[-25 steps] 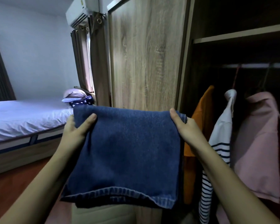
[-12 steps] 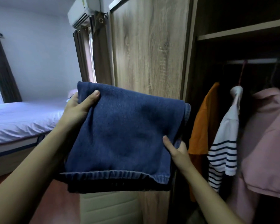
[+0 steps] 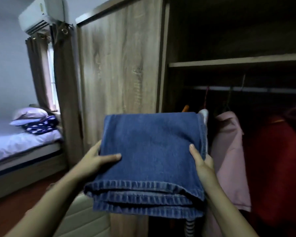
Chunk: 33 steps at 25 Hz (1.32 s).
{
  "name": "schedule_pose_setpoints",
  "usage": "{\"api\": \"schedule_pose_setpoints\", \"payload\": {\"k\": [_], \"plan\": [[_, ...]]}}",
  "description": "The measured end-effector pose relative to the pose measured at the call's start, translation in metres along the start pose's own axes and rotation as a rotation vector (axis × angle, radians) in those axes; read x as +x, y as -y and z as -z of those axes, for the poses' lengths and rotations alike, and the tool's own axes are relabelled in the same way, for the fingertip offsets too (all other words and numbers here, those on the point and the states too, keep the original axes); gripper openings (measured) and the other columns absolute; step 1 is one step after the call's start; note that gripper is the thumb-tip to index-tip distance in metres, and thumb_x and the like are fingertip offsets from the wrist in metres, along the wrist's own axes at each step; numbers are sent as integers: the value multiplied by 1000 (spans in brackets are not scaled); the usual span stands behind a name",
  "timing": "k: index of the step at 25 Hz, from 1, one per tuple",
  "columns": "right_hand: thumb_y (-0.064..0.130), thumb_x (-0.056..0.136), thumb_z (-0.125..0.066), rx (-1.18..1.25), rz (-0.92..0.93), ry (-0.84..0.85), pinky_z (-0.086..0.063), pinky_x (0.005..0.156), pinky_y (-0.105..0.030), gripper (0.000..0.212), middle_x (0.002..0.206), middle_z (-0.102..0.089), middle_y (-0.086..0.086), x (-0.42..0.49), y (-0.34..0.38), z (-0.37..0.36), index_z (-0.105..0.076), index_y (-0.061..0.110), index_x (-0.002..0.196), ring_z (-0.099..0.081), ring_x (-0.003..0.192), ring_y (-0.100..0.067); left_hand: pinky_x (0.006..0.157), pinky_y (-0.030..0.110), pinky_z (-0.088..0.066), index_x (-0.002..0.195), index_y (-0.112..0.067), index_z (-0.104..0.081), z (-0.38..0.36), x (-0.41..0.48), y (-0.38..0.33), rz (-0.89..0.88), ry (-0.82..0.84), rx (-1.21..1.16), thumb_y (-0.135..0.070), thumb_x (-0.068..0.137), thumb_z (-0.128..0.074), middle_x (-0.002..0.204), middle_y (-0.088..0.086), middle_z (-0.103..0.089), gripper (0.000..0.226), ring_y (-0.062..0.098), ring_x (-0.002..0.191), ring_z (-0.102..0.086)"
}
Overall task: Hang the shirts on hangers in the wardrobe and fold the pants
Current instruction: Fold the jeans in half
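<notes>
I hold folded blue jeans (image 3: 150, 151) flat in front of me, their hems toward me. My left hand (image 3: 96, 159) grips the left edge with its thumb on top. My right hand (image 3: 202, 163) grips the right edge the same way. Behind the jeans stands the open wardrobe (image 3: 166, 74) with a rail (image 3: 246, 89). On the rail hang a pink shirt (image 3: 229, 159) and a red garment (image 3: 277, 168). An orange shirt (image 3: 185, 108) and a white striped shirt (image 3: 204, 115) are mostly hidden by the jeans.
The wardrobe's wooden sliding door (image 3: 120, 65) is at centre, a shelf (image 3: 237, 61) above the rail. A bed (image 3: 20, 146) with a pillow and a dark dotted cloth (image 3: 41, 125) stands at the left. A cream padded item (image 3: 82, 218) lies below the jeans.
Both hands slid down to the sides of the jeans and laid them flat; they moved right, in front of the hanging shirts. The view tilted up toward the shelf.
</notes>
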State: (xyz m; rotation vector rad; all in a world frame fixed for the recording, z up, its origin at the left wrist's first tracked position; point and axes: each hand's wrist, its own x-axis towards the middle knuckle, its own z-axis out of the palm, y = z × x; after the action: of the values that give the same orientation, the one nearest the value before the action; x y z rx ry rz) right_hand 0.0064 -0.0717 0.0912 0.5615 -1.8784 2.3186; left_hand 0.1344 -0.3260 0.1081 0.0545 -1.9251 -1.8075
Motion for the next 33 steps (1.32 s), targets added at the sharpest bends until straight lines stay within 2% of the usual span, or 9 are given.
{"api": "schedule_pose_setpoints", "payload": {"k": [3, 5, 10, 19, 23, 26, 28, 31, 33], "plan": [[29, 89, -55, -165, 127, 1, -54, 79, -16, 18, 111, -67, 7, 9, 33, 42, -62, 27, 106, -63, 102, -7, 63, 24, -56, 111, -17, -59, -44, 22, 11, -85, 56, -2, -30, 42, -90, 101, 3, -74, 77, 21, 90, -71], [42, 81, -57, -270, 265, -118, -51, 89, -24, 34, 109, -67, 11, 15, 56, 75, -62, 25, 110, -63, 103, -4, 63, 22, -56, 106, -20, -60, -83, 48, -2, -196, 41, -73, -18, 57, -79, 97, -3, -74, 53, 17, 89, -71], [54, 67, -59, -432, 505, -378, -50, 79, -12, 28, 93, -64, 23, 38, 143, 137, -62, 34, 87, -60, 88, 13, 66, 13, -53, 112, -20, -57, -175, 97, -61, -461, 144, -122, -10, 74, -75, 99, -9, -73, 43, 1, 88, -68], [57, 79, -60, -696, 711, -679, -54, 83, -41, 57, 100, -69, -8, 118, 269, 217, -63, 4, 101, -64, 93, -25, 64, 15, -54, 113, -20, -57, -309, 185, -179, -647, 261, -244, -9, 79, -73, 97, -9, -68, 39, 1, 84, -68], [57, 82, -57, -874, 582, -798, -45, 83, -31, 65, 119, -62, -16, 173, 327, 228, -55, 1, 116, -58, 110, -33, 81, 38, -57, 98, -17, -64, -348, 267, -235, -572, 269, -78, -22, 71, -81, 95, 3, -71, 32, 19, 89, -70], [65, 75, -59, -1066, 211, -753, -40, 99, -38, 98, 143, -40, -22, 206, 331, 247, -27, -2, 140, -42, 129, -37, 93, 38, -49, 119, -9, -57, -368, 308, -235, -489, 199, 409, -54, 62, -79, 121, 15, -62, 75, 32, 111, -59], [67, 71, -62, -1282, -5, -703, -33, 109, -44, 104, 150, -25, -21, 214, 329, 254, -22, 6, 145, -31, 135, -38, 98, 36, -40, 134, -6, -44, -375, 311, -231, -627, 89, 760, -52, 76, -70, 135, 17, -49, 79, 34, 123, -48], [54, 79, -61, -1538, 307, -483, -43, 99, -39, 57, 134, -49, -15, 213, 332, 242, -56, 20, 124, -51, 118, -29, 93, 32, -45, 124, -17, -59, -360, 279, -242, -891, 267, 768, -63, 83, -47, 122, 8, -63, 62, 23, 112, -58], [53, 88, -48, -1637, 407, -258, -46, 92, -34, 42, 120, -64, -4, 203, 334, 225, -64, 26, 115, -59, 107, -20, 90, 34, -49, 119, -27, -63, -346, 255, -242, -888, 481, 842, -82, 74, -33, 115, 1, -68, 78, 16, 104, -63]]}}
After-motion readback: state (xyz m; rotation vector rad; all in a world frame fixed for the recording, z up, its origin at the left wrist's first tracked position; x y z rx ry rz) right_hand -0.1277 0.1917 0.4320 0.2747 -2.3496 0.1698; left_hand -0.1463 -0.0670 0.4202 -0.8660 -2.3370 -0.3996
